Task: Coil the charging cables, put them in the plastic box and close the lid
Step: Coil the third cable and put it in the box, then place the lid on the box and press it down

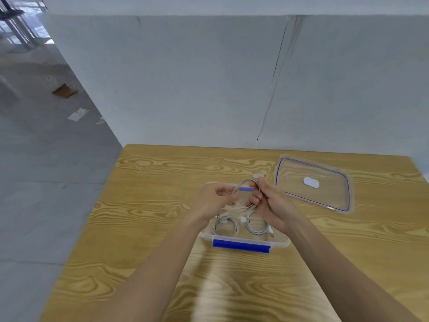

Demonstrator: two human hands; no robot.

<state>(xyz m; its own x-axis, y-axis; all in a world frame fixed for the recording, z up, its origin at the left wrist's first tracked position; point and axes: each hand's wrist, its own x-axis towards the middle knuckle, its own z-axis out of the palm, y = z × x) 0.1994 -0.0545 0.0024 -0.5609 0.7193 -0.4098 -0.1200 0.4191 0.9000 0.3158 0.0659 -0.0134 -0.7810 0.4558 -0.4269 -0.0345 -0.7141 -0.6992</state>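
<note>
Coiling cable over plastic box: right hand clamps the loops, left hand pinches the tail. Next, likely: lay it beside the two coils inside, then fetch lid at 2 o'clock.

We have one view only: a wide-angle camera worn on the head, facing forward and down across the table. It sits close, with the box just below mid-frame and the white wall beyond the table filling the upper half.
</note>
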